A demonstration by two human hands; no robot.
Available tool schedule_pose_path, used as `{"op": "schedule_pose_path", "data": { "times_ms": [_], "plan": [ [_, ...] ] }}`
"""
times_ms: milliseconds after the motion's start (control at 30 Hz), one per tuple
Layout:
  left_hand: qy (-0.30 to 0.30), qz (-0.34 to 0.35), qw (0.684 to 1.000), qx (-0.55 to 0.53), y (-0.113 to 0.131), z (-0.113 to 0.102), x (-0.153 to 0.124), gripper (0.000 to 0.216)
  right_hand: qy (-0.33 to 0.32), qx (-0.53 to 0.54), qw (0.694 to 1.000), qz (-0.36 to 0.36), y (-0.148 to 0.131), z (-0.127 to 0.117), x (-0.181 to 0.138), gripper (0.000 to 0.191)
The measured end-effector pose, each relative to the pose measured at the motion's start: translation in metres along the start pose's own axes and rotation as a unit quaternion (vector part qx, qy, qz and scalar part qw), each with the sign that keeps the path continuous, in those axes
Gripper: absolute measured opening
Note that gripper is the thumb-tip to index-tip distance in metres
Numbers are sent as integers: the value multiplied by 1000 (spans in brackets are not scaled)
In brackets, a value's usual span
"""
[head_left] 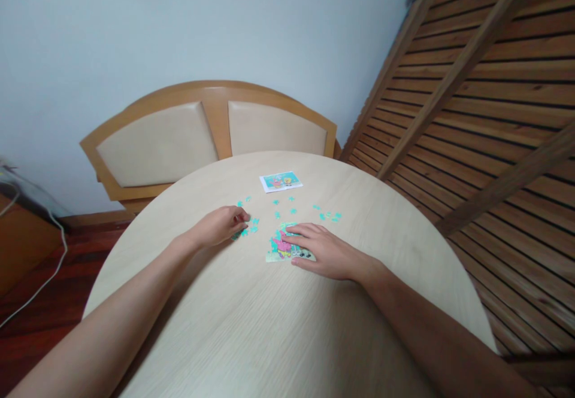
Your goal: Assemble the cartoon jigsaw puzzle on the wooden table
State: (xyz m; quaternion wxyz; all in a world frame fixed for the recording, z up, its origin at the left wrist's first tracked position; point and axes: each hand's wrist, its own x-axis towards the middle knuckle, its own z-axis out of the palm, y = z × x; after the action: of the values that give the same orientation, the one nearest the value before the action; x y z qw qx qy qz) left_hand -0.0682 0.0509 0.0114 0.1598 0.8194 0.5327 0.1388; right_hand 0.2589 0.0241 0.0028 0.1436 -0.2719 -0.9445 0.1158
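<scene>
A partly assembled jigsaw puzzle (282,249) with pink, yellow and teal parts lies on the round table. My right hand (321,248) rests over its right side, palm down, fingers stretched out, hiding part of the picture. Left of the puzzle, my left hand (227,224) is curled, with thumb and fingertips around what looks like a small puzzle piece (248,217). Loose teal puzzle pieces (254,228) lie beside and beneath its fingers. Several more loose pieces (277,214) are scattered just beyond the puzzle.
A printed reference picture (281,181) lies farther back on the pale wooden table (251,326). Another group of teal pieces (330,215) sits right of centre. Behind the table stands a padded wooden headboard (220,119); a slatted wooden panel (485,117) rises at right.
</scene>
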Motion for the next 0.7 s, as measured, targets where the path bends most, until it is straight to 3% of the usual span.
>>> {"op": "schedule_pose_path", "data": {
  "times_ms": [333, 700],
  "plan": [
    [-3, 9, 1000, 29, -1, -1, 0, 27, 110, 23, 991, 74, 59, -26, -26, 33],
    [-3, -20, 1000, -20, 0, 1, 0, 30, 105, 28, 992, 70, 60, -22, -26, 27]
  ]
}}
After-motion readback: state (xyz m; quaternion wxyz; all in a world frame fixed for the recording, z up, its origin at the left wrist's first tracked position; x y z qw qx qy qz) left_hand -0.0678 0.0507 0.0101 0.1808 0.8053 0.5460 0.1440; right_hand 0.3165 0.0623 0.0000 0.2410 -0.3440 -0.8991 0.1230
